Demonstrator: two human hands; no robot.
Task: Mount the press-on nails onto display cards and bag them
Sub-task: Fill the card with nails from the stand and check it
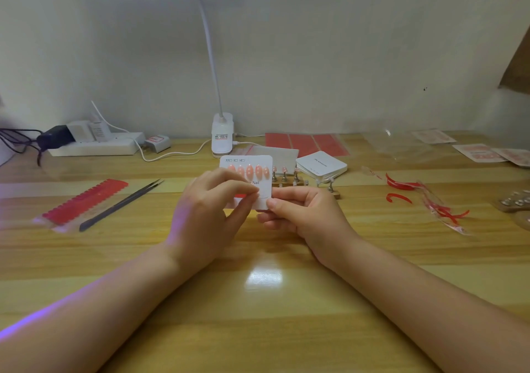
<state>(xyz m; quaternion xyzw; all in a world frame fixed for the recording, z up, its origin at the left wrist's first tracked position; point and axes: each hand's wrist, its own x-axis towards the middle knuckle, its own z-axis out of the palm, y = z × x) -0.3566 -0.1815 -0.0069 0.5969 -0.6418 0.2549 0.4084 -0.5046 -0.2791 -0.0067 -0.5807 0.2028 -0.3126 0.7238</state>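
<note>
A white display card (259,162) is held upright over the middle of the wooden table. Several pink press-on nails (250,171) sit in a row across its top half. My right hand (298,215) grips the card's lower right corner between thumb and fingers. My left hand (209,209) covers the card's lower left, its fingertips pinching at a red strip (240,196) on the card. More pink nails on small metal stands (284,173) rise just behind the card. A stack of blank white cards (321,166) lies to the right.
Tweezers (123,203) and a red adhesive tab sheet (83,200) lie at the left. Peeled red strips and clear film (424,197) lie at the right. Red sheets (307,143), clear bags (401,143), a clip lamp (222,134) and a power strip (94,143) line the back.
</note>
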